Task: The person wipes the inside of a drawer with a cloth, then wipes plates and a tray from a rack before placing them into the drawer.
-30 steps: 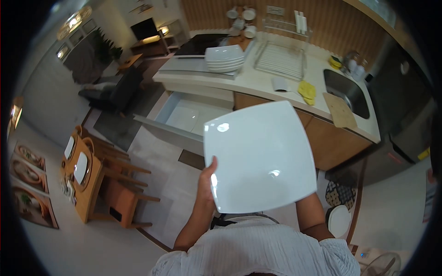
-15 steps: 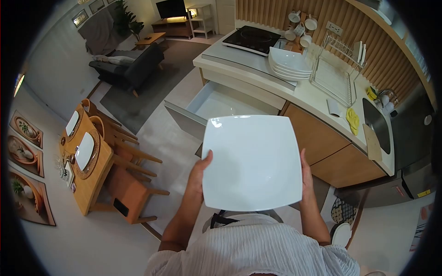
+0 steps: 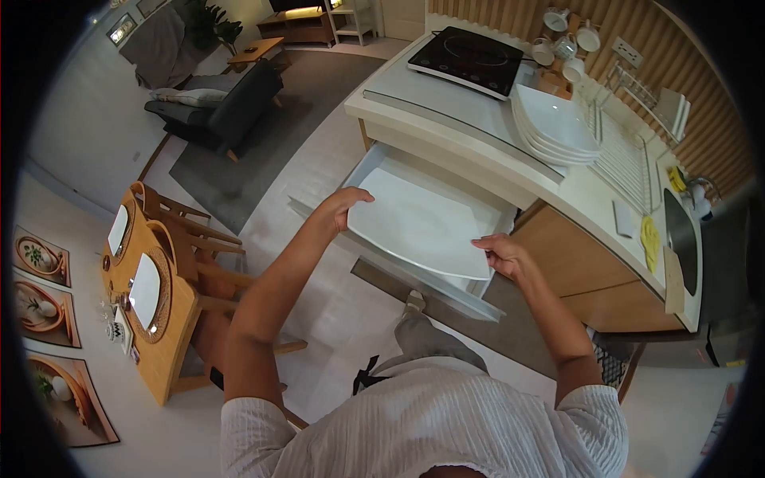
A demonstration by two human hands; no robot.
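Note:
A large white square plate (image 3: 426, 219) is gripped at its two sides over the open drawer (image 3: 470, 306) under the counter. My left hand (image 3: 344, 209) is closed on the plate's left edge, thumb on top. On the right edge, my right hand (image 3: 502, 253) pinches the plate with its thumb and fingers. The plate tilts into the drawer, its far part within the drawer walls and its near edge close to the drawer front. It hides most of the drawer's bottom.
Stacked white plates (image 3: 558, 123) stand on the counter beside a black induction cooktop (image 3: 468, 60). Mugs hang on a rack (image 3: 566, 46) behind. A dish rack (image 3: 625, 159), a yellow cloth (image 3: 649, 243) and the sink (image 3: 681, 227) lie rightward. A dining table (image 3: 163, 350) with chairs stands left.
The white plate has moved forward and down from in front of my body into the open drawer, both hands still holding it. My arms now reach out, and my view has shifted closer to the counter.

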